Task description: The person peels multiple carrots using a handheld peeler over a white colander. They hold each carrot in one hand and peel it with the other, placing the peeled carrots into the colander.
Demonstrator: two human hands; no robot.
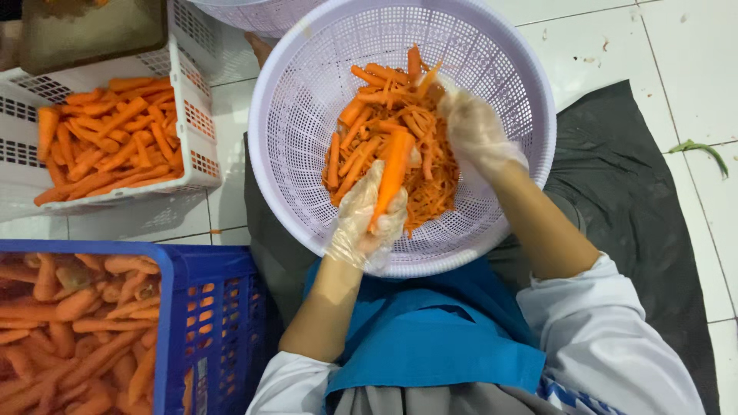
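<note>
Clearly, left hand fingers wrap a peeled carrot over the lilac basket; right hand fingers curl closed, their grip hidden.

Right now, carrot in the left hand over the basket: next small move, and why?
Probably bring the right hand back to the carrot's upper end for another stroke. The left hand grips the carrot by its lower half, tilted over the lavender basket, and the right hand sits just beside its tip, above the peels and strips. Whether it holds a peeler cannot be told.
</note>
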